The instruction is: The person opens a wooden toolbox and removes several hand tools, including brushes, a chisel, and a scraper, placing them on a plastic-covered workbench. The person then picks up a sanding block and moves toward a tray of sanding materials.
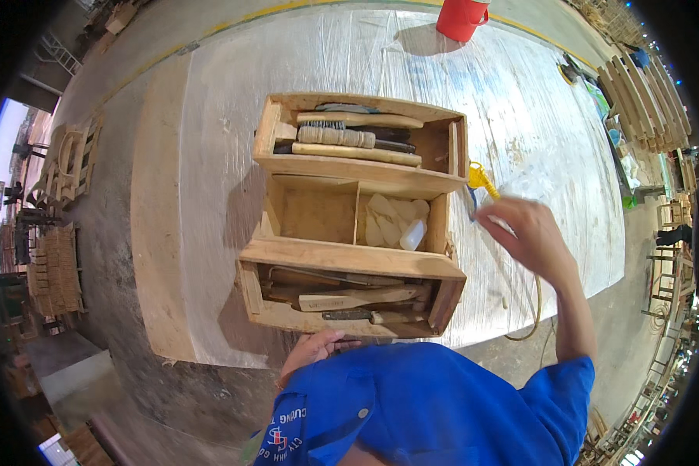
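My left hand (313,350) is at the near wall of a wooden toolbox (349,259), thumb and a finger stretched out along it; its other fingers are mostly hidden. Off the box's right side my right hand (524,233) hovers slightly blurred, its bent fingers apart and nothing seen in them. Just beyond those fingertips lies a yellow air gun (483,180) with a blue part. In the box's far compartment are wooden-handled tools (357,154) and a wound roll (335,137). The middle one holds pale flat pieces (388,221) and a small whitish bottle (414,234). Several hand tools (357,298) fill the near compartment.
The box stands on a wide table (210,116) covered in clear plastic film. A red bucket (463,19) is at the far edge. A thin hose (537,311) curls down on the right. Stacked boards (641,101) stand at the far right, pallets (74,167) on the left.
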The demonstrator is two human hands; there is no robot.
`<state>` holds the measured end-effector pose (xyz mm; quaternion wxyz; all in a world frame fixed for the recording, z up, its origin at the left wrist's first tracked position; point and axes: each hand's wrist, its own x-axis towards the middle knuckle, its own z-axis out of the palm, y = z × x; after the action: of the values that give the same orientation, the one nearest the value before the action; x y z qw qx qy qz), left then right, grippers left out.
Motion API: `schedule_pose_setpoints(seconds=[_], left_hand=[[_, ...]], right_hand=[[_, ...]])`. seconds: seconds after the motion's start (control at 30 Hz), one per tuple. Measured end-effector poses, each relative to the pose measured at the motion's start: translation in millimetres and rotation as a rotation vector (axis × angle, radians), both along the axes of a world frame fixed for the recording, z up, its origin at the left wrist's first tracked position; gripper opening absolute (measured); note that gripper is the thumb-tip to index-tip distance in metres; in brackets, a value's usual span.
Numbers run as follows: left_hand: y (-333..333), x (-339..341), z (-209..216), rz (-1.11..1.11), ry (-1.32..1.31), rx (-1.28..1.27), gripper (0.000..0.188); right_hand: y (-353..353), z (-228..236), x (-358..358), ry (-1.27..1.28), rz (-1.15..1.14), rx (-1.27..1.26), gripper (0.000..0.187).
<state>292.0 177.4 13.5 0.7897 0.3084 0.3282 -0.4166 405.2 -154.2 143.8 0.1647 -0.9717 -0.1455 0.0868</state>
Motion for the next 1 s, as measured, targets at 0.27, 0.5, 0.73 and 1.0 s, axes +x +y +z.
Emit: schedule_pose_setpoints(seconds=[0.27,0.5,0.73,1.0], left_hand=[[1,0,7,-0.007,0.008,0.122,0.034],[0,-1,5,0.057,-0.041,0.119,0.034],[-4,-13,13,0.093,-0.096,0.287,0.024],[-8,4,16,0.100,0.105,0.174,0.040]], right_hand=[[77,-75,161,-0.417,0.112,0.070,0.015],[101,-86,193,-0.618,0.167,0.063,0.009],[7,-15,146,-0.045,-0.039,0.979,0.014],[-107,-42,26,-0.083,-0.581,0.771,0.022]])
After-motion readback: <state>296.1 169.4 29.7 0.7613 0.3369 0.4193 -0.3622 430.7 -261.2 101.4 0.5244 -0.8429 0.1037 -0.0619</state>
